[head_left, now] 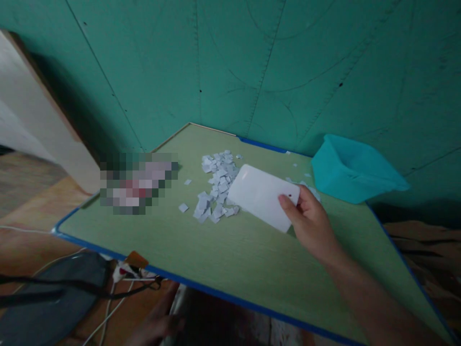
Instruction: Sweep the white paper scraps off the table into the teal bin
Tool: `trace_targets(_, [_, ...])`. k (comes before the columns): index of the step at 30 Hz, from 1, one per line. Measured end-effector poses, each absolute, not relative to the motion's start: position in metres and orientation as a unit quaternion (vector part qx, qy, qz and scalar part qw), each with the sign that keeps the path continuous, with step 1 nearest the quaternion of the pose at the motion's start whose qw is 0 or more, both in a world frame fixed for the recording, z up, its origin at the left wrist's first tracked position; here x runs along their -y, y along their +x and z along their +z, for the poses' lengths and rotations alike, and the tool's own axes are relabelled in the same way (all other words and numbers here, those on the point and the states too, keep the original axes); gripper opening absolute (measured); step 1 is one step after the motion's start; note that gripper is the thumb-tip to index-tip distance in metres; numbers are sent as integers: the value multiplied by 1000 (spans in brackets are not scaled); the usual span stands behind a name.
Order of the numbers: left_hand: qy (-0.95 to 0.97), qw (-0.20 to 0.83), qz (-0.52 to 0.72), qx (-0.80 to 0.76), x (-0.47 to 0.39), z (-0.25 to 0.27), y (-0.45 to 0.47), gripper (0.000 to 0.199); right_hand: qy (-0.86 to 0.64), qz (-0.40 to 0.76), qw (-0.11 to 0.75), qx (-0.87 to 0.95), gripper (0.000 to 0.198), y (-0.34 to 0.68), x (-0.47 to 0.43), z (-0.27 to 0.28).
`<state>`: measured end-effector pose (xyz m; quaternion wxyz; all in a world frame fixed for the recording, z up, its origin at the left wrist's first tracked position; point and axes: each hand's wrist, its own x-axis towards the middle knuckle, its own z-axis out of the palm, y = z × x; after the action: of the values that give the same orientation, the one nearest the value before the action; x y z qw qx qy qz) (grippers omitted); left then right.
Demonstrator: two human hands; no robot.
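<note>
My right hand [311, 223] grips one end of a flat white plastic sheet [261, 194], thumb on top and fingers beneath. The sheet has rounded corners and a small hole near the thumb. Its far end meets a loose pile of small cut paper pieces [219, 182] and hides part of it. More pieces show behind the sheet, towards a turquoise bin [353, 170] at the table's right. Below the table's front edge, my left hand [158, 324] is dim and blurred beside a pale edge; its fingers cannot be made out clearly.
The pale green table [173, 250] has a blue rim and stands against a green wall [230, 72]. A pixelated item [140, 185] lies on its left part. A white panel [46, 110] leans at left. Cables and a grey round seat [54, 298] are at lower left.
</note>
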<state>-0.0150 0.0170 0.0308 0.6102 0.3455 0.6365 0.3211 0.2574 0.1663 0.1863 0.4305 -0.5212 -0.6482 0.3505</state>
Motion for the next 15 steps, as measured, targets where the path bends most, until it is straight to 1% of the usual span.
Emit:
trace_targets(3, [345,625,323,-621,-17,38,-13,81,-514,363,451,633,22,261,-169,185])
trace_targets(7, [283,670,363,-583,-15,53,-8,73,-499,397,413,650,21,256,-166,186])
trace_targets(12, [260,657,366,-606,-16,66,-5,71,-531,339,437,642,21,256,-168,186])
trace_targets(15, [255,654,364,-611,-18,62,-6,71,-526,354,432,641,20,259,-167,187])
